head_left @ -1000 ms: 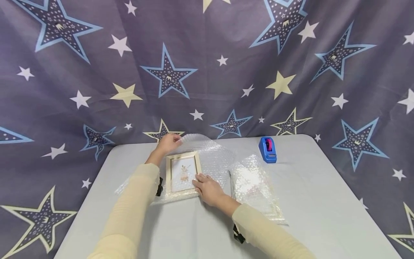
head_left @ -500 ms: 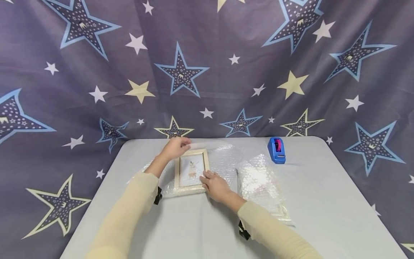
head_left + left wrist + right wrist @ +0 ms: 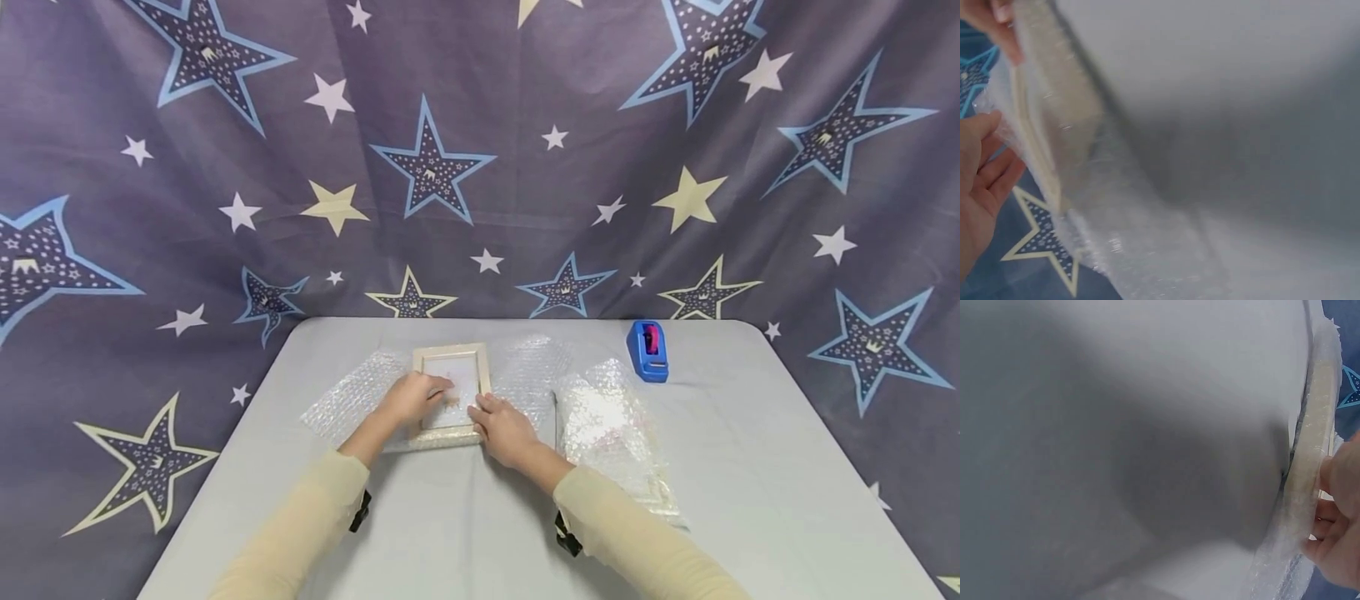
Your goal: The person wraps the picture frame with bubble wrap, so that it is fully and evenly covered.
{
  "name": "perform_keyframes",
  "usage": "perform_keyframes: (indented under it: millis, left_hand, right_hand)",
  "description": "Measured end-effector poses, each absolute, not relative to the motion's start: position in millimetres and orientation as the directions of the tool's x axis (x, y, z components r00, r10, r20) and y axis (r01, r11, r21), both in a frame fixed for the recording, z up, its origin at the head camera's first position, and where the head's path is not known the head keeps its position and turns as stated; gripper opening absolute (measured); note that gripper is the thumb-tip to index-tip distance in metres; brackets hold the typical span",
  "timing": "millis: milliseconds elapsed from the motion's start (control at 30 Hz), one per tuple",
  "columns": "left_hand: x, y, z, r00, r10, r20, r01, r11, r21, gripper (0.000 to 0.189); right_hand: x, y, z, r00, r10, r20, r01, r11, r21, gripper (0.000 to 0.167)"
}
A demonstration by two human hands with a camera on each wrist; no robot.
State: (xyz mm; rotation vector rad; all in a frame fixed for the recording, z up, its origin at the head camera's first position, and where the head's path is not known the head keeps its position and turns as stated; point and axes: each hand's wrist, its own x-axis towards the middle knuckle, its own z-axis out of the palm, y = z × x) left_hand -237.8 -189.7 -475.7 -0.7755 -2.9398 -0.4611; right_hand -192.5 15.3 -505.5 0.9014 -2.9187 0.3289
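Observation:
A light wooden picture frame [image 3: 448, 349] lies on a spread sheet of bubble wrap [image 3: 352, 398], in the head view's middle. Clear film hazes its small print. My left hand [image 3: 411, 398] is over the picture, thumb and fingertips close together at the film. The left wrist view has the wrap's edge at the thumb of that hand [image 3: 982, 194], fingertips partly hidden. On the frame's right lower edge rest the spread fingers of my right hand [image 3: 506, 433]. In the right wrist view, the right hand [image 3: 1341, 519] touches the frame's wrapped side.
A bubble-wrapped packet [image 3: 611, 442] lies on the white table [image 3: 750, 467], just right of my right hand. Behind it stands a blue tape dispenser [image 3: 648, 352] with a pink core. A star-patterned curtain [image 3: 510, 208] hangs along the table's back edge.
My left hand has come down from beyond the frame's top edge to over the picture, drawing the film over it. My right hand has stayed at the frame's right edge. The view has shifted slightly.

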Motion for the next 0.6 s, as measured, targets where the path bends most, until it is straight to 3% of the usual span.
perform_keyframes:
  millis: [367, 600]
  left_hand:
    - [-231.4, -194.4, -499.5, -0.823, 0.544, 0.161, 0.565, 0.813, 0.139, 0.018]
    - [-224.5, -202.3, -497.1, -0.813, 0.578, 0.067, 0.576, 0.784, 0.232, 0.036]
  right_hand:
    - [-193.0, 14.6, -511.2, -0.830, -0.542, 0.132, -0.558, 0.817, -0.147, 0.035]
    - [-193.2, 14.0, -511.9, -0.832, -0.536, 0.142, -0.553, 0.823, -0.135, 0.035]
